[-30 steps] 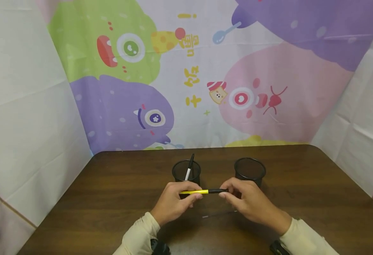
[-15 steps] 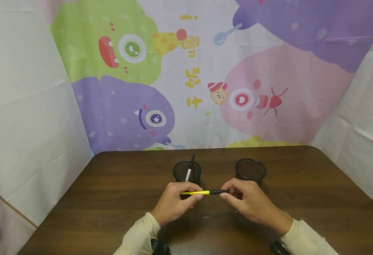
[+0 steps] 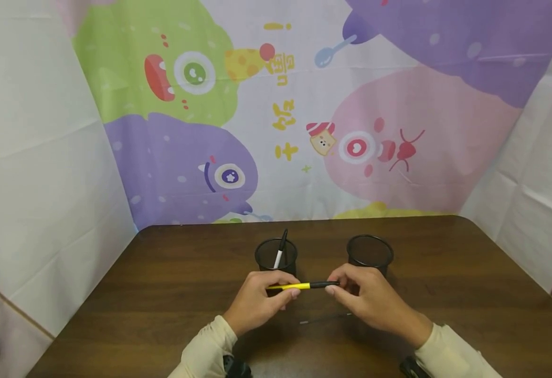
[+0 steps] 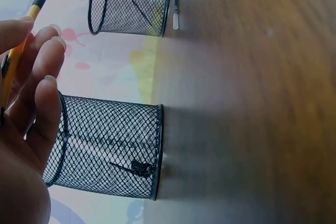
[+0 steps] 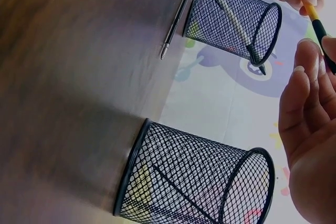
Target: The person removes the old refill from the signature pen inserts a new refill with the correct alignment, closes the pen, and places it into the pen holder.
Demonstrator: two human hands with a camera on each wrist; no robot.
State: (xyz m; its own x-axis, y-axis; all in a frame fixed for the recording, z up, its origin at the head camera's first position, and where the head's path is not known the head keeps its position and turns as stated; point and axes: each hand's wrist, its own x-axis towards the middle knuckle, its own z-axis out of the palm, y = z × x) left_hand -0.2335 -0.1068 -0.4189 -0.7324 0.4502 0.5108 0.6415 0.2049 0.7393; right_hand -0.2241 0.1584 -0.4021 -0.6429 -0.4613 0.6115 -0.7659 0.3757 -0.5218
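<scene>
Between my two hands a yellow pen with a black front section [image 3: 301, 286] is held level above the table. My left hand [image 3: 259, 296] pinches its yellow barrel between thumb and fingers, and a dark clip shows there in the left wrist view. At the other end, my right hand [image 3: 375, 302] pinches the black section [image 5: 319, 30], covering its tip. Below the hands, a thin dark stick with a silvery tip [image 5: 167, 48], like a pen refill, lies on the table.
Behind my left hand stands a black mesh pen holder [image 4: 105, 145] with a white pen with black ends [image 3: 280, 249] leaning in it. A second mesh pen holder [image 5: 197, 174] is behind my right hand. A printed cartoon cloth [image 3: 295, 194] hangs beyond the brown table [image 3: 186, 283].
</scene>
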